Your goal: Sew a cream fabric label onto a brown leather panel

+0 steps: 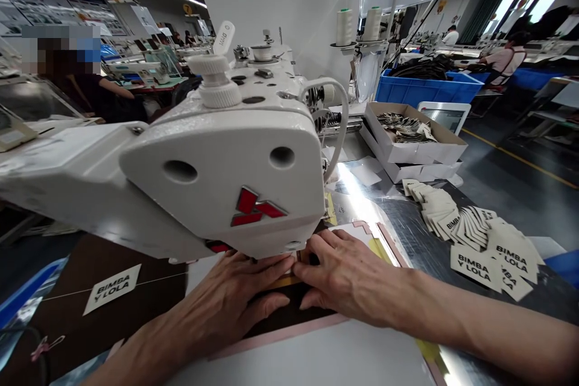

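Note:
A white sewing machine (pixel 217 175) with a red logo fills the middle of the view. Under its head lies a dark piece of fabric (pixel 289 310) inside a white and pink template (pixel 316 344). My left hand (pixel 239 292) lies flat on the dark fabric, fingers stretched toward the needle area. My right hand (pixel 344 274) rests beside it, fingers spread flat and pressing the fabric close under the machine head. The needle itself is hidden by the machine. Neither hand grips anything.
A fan of cream "BIMBA Y LOLA" labels (pixel 479 232) lies to the right. One label (pixel 112 287) sits on brown fabric (pixel 90 313) at left. White boxes (pixel 414 148) and a blue crate (pixel 425 87) stand behind; thread cones (pixel 344 27) above. Another person (pixel 85 81) sits at far left.

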A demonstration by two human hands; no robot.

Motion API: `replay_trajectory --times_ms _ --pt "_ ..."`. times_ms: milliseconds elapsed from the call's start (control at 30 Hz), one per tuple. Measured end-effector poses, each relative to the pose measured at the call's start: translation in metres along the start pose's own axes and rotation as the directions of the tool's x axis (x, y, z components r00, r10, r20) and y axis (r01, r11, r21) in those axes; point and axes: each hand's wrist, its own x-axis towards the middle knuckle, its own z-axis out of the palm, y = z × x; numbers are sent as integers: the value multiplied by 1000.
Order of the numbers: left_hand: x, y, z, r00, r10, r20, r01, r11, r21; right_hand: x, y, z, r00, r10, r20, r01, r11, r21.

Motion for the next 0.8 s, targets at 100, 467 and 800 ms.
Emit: replay_trajectory --times_ms 100,467,800 --pt "2 0 -2 1000 5 29 -4 1000 -23 0 4 -2 1000 2 5 -2 1000 22" --pt "2 0 -6 999 42 25 -40 997 -64 0 9 -4 1000 -1 26 3 999 -50" --pt "3 -1 -11 999 52 15 -51 996 -69 5 7 -7 1000 -27 9 28 997 -74"
